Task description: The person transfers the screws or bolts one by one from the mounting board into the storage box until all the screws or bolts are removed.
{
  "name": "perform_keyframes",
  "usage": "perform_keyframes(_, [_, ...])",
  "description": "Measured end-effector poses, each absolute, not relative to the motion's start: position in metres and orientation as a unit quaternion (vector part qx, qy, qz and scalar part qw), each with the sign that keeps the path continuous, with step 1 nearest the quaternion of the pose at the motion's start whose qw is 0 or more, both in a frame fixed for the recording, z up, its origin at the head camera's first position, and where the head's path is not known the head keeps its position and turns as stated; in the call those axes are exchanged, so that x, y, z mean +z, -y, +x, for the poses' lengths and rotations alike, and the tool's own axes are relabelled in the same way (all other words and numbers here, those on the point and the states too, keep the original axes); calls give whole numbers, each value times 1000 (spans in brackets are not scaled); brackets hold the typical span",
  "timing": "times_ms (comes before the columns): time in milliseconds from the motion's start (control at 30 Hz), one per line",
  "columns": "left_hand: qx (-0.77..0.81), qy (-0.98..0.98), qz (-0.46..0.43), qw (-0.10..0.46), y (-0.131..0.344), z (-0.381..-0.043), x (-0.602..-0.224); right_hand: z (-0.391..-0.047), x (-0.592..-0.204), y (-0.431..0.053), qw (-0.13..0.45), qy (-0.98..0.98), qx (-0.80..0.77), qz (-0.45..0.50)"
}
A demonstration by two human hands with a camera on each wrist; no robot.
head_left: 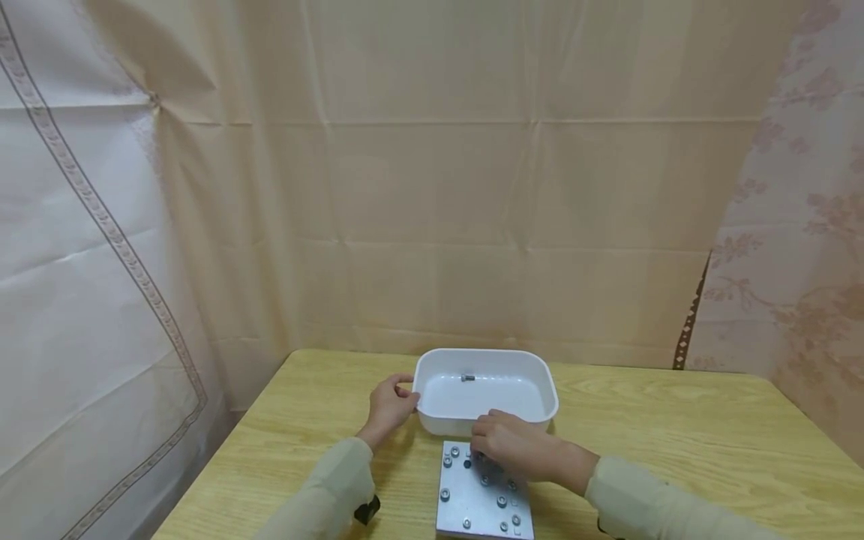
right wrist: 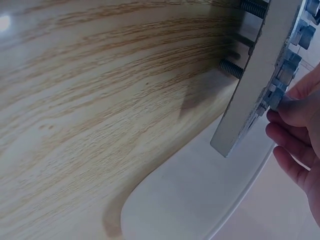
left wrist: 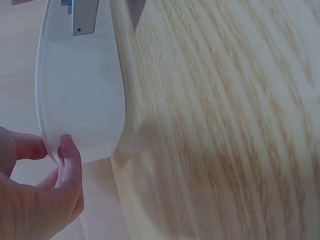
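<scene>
At the left end of a white plastic tray point(head_left: 439, 425), my left hand point(head_left: 394, 405) pinches the rim, with the thumb point(left wrist: 71, 152) against the outer wall. A single small bolt point(head_left: 467, 378) lies inside the tray. In front of the tray is a silver metal plate point(head_left: 475, 504) with several socket-head bolts set in it. My right hand point(head_left: 509, 446) is over the plate's far edge, its thumb and fingertips pinching a bolt point(right wrist: 274, 96) there. Threaded shanks point(right wrist: 231, 68) stick out of the plate's underside in the right wrist view.
Everything stands on a light wood-grain table point(head_left: 634, 427). A beige cloth point(head_left: 432, 187) hangs behind it, with a white cloth point(head_left: 88, 300) on the left and a flowered one point(head_left: 796, 262) on the right. The plate sits raised over the tabletop.
</scene>
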State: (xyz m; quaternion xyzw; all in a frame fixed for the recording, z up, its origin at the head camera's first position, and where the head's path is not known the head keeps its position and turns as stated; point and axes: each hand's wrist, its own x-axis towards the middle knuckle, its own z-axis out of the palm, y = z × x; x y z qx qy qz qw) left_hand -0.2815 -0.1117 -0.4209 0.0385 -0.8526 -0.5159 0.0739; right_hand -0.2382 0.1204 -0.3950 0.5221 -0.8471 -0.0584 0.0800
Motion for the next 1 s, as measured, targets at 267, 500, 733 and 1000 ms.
perform_keyframes(267, [-518,852,35,70,111,-281,-421,-236,-393,-121,93,844,-57,525])
perform_keyframes(500, [-522,849,34,72,112,-281,-422,-235,-390,-119,93,849,-51,518])
perform_keyframes(733, [-522,849,36,68,113,-280,-419,-233,-384,-119,88,853,-40,512])
perform_keyframes(1000, [-519,851,37,66,112,-279,-419,-232,-379,-120,106,850,-39,515])
